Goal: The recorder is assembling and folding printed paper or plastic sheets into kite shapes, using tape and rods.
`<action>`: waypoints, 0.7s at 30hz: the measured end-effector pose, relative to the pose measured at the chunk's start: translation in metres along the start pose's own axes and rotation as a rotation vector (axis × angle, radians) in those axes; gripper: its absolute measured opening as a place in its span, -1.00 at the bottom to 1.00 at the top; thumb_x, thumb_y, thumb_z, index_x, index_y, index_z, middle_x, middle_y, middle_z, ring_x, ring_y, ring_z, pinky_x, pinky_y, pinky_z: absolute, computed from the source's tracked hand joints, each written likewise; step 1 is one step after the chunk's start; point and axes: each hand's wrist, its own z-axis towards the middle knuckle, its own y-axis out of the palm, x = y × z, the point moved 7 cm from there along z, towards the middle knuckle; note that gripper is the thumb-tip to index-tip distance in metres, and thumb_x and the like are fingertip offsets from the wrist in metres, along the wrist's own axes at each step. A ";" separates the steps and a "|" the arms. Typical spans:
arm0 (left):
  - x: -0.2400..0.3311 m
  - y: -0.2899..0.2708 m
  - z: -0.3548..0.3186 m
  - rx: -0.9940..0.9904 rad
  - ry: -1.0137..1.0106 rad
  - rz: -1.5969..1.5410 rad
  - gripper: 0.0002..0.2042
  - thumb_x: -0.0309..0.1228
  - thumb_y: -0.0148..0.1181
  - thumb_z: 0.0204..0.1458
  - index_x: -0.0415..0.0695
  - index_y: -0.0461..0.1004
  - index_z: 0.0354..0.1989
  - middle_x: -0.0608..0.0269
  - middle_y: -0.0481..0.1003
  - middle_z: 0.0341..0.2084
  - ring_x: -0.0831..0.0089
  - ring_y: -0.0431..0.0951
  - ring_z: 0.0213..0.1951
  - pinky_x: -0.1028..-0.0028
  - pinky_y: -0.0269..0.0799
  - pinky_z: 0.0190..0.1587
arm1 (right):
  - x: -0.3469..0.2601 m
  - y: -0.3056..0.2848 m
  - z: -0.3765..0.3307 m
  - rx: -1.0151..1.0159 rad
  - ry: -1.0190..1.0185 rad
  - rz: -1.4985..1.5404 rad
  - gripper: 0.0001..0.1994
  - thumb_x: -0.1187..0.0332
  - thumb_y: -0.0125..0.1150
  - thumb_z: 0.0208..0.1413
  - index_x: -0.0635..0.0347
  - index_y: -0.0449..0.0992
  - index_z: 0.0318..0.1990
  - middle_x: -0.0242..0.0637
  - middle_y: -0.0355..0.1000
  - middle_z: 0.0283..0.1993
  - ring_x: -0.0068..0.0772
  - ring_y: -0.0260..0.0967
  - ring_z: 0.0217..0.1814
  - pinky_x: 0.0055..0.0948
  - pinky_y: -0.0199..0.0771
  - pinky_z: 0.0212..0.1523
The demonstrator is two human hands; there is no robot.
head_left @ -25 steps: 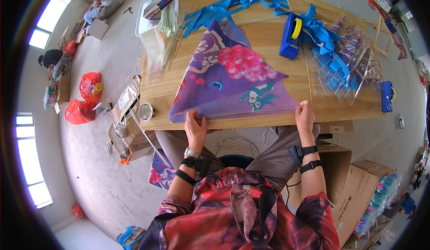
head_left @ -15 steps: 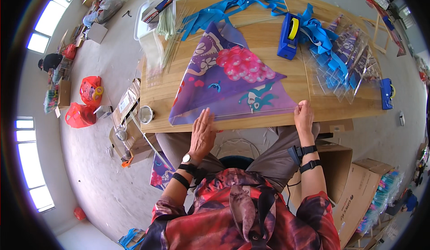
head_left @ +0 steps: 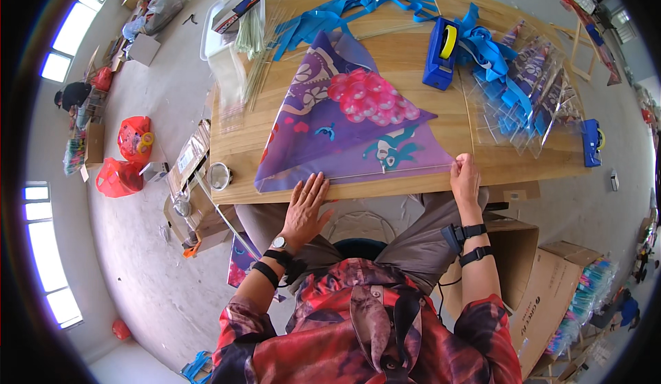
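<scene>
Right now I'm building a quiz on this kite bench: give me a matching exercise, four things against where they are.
Things:
1. left hand
2. right hand
3. blue tape dispenser
4. blue ribbons

Places:
A. far edge of the table
B. flat on the purple kite's near edge
C. at the kite's right corner
D. beyond the kite, right of its tip

Pairs: 1-B, 2-C, 3-D, 4-A

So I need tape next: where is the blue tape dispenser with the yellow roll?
In the head view the blue tape dispenser stands on the wooden table, far side and right of centre, between the purple kite and blue ribbons.
</scene>
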 end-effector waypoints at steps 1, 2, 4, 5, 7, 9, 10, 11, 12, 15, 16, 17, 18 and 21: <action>0.000 0.000 0.000 0.000 0.001 0.001 -0.23 -0.14 0.25 0.17 -0.15 0.10 0.52 0.06 0.08 0.52 0.15 0.02 0.55 0.09 -0.14 0.55 | -0.001 0.000 0.000 0.001 -0.009 0.015 -0.81 0.52 0.28 0.19 0.22 0.40 -0.12 -0.10 0.52 -0.39 0.02 0.54 -0.32 -0.13 0.50 -0.25; 0.000 0.000 -0.001 0.000 0.002 0.002 -0.22 -0.13 0.25 0.17 -0.15 0.10 0.52 0.06 0.08 0.52 0.15 0.02 0.55 0.09 -0.14 0.55 | -0.002 -0.001 0.000 0.001 -0.008 0.014 -0.81 0.52 0.28 0.19 0.22 0.40 -0.12 -0.10 0.52 -0.39 0.02 0.54 -0.32 -0.13 0.50 -0.25; 0.000 0.001 -0.001 0.002 0.004 0.003 -0.22 -0.13 0.25 0.18 -0.15 0.10 0.52 0.06 0.08 0.52 0.15 0.02 0.55 0.08 -0.14 0.55 | 0.003 0.002 0.000 -0.026 0.030 0.055 -0.81 0.52 0.28 0.20 0.23 0.39 -0.11 -0.09 0.51 -0.38 0.01 0.54 -0.31 -0.13 0.50 -0.25; 0.000 0.001 -0.001 0.004 0.005 0.005 -0.22 -0.13 0.25 0.18 -0.15 0.10 0.52 0.06 0.08 0.52 0.15 0.02 0.55 0.08 -0.14 0.55 | 0.003 0.002 -0.001 -0.026 0.031 0.054 -0.81 0.52 0.28 0.20 0.23 0.39 -0.11 -0.09 0.51 -0.38 0.01 0.54 -0.31 -0.13 0.50 -0.25; 0.000 0.002 0.000 0.007 0.009 0.005 -0.22 -0.13 0.25 0.18 -0.15 0.09 0.52 0.06 0.08 0.52 0.15 0.02 0.55 0.08 -0.14 0.55 | 0.002 0.001 -0.001 -0.001 -0.027 0.032 -0.81 0.51 0.27 0.22 0.22 0.38 -0.11 -0.09 0.51 -0.36 0.00 0.53 -0.30 -0.13 0.49 -0.25; 0.000 0.002 0.000 0.011 0.008 0.007 -0.22 -0.13 0.25 0.18 -0.15 0.09 0.52 0.06 0.08 0.52 0.14 0.02 0.55 0.08 -0.15 0.55 | 0.004 0.003 -0.002 -0.033 0.011 0.057 -0.82 0.53 0.26 0.19 0.23 0.38 -0.13 -0.07 0.48 -0.32 0.05 0.49 -0.26 -0.08 0.46 -0.20; 0.000 0.002 -0.001 0.010 0.006 0.009 -0.22 -0.14 0.25 0.17 -0.15 0.09 0.52 0.06 0.08 0.52 0.14 0.02 0.55 0.08 -0.15 0.55 | 0.004 0.005 -0.002 -0.067 0.049 0.085 -0.83 0.55 0.24 0.17 0.24 0.37 -0.15 -0.06 0.45 -0.27 0.10 0.46 -0.21 -0.02 0.42 -0.16; -0.001 0.002 -0.002 0.009 0.004 0.011 -0.22 -0.14 0.25 0.17 -0.15 0.09 0.52 0.06 0.08 0.52 0.14 0.02 0.55 0.08 -0.15 0.55 | 0.001 0.005 -0.002 -0.068 0.047 0.086 -0.83 0.55 0.24 0.17 0.24 0.37 -0.15 -0.06 0.45 -0.27 0.10 0.46 -0.21 -0.02 0.42 -0.16; -0.001 0.002 -0.002 0.010 0.004 0.010 -0.22 -0.14 0.25 0.17 -0.15 0.09 0.52 0.06 0.08 0.52 0.14 0.02 0.55 0.08 -0.15 0.55 | 0.001 0.004 -0.002 -0.066 0.045 0.087 -0.83 0.55 0.24 0.17 0.24 0.37 -0.15 -0.06 0.44 -0.27 0.10 0.45 -0.21 -0.02 0.41 -0.15; -0.001 0.002 -0.001 0.014 0.007 0.012 -0.22 -0.15 0.25 0.17 -0.14 0.09 0.52 0.06 0.08 0.52 0.14 0.02 0.55 0.08 -0.15 0.55 | 0.000 0.003 -0.003 -0.063 0.043 0.081 -0.84 0.55 0.23 0.18 0.24 0.37 -0.14 -0.06 0.44 -0.26 0.11 0.44 -0.18 -0.01 0.40 -0.14; -0.001 0.002 -0.001 0.016 0.008 0.012 -0.22 -0.16 0.25 0.17 -0.14 0.09 0.52 0.06 0.08 0.52 0.15 0.02 0.55 0.08 -0.15 0.55 | 0.000 0.003 -0.004 -0.063 0.043 0.077 -0.84 0.55 0.22 0.19 0.24 0.37 -0.14 -0.06 0.44 -0.24 0.11 0.43 -0.16 -0.01 0.40 -0.12; -0.001 0.002 0.000 0.018 0.009 0.011 -0.22 -0.17 0.25 0.17 -0.14 0.09 0.52 0.06 0.08 0.52 0.15 0.02 0.55 0.08 -0.15 0.55 | 0.000 0.004 -0.004 -0.061 0.042 0.076 -0.84 0.55 0.22 0.19 0.24 0.37 -0.14 -0.06 0.44 -0.24 0.11 0.43 -0.16 -0.01 0.40 -0.12; -0.001 0.002 -0.001 0.020 0.009 0.011 -0.22 -0.17 0.25 0.17 -0.14 0.09 0.52 0.06 0.08 0.52 0.15 0.02 0.55 0.08 -0.15 0.55 | -0.001 0.004 -0.005 -0.054 0.038 0.066 -0.85 0.54 0.21 0.20 0.24 0.37 -0.14 -0.06 0.44 -0.22 0.11 0.42 -0.14 0.00 0.39 -0.10; -0.001 0.001 -0.001 0.022 0.010 0.005 -0.22 -0.18 0.25 0.16 -0.14 0.09 0.52 0.06 0.08 0.52 0.15 0.02 0.55 0.08 -0.15 0.55 | -0.003 0.004 -0.006 -0.044 0.031 0.047 -0.85 0.54 0.20 0.21 0.23 0.37 -0.13 -0.06 0.44 -0.19 0.11 0.41 -0.09 0.01 0.37 -0.05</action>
